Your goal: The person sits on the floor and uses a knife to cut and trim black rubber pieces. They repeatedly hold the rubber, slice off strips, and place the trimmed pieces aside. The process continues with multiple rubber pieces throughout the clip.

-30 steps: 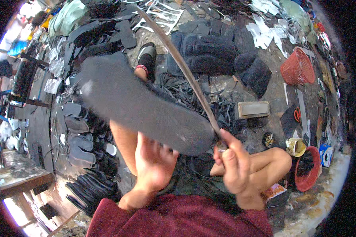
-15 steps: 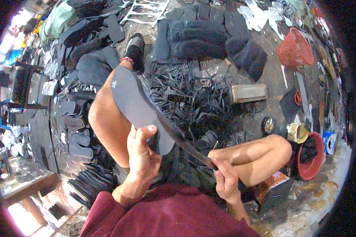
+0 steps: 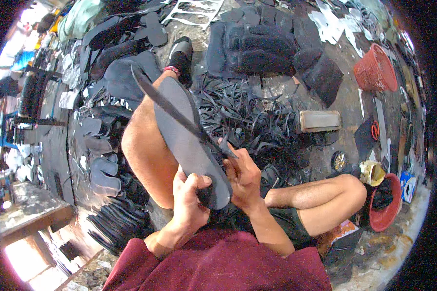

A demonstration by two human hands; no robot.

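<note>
left hand [image 3: 192,203] fingers clamp the heel end of the dark rubber sole [image 3: 187,140], bracing it along the raised knee. right hand [image 3: 243,172], fingers curled tight on the long knife [image 3: 175,111], lays the blade across the sole. rubber trimmings [image 3: 247,111] lie just beyond the sole.

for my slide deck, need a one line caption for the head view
Seated person's left hand grips a dark shoe sole while the right hand holds a long blade against it.

Sole's heel end [image 3: 213,194] hidden under left hand [image 3: 189,206], knife handle inside right hand [image 3: 243,174]
</note>
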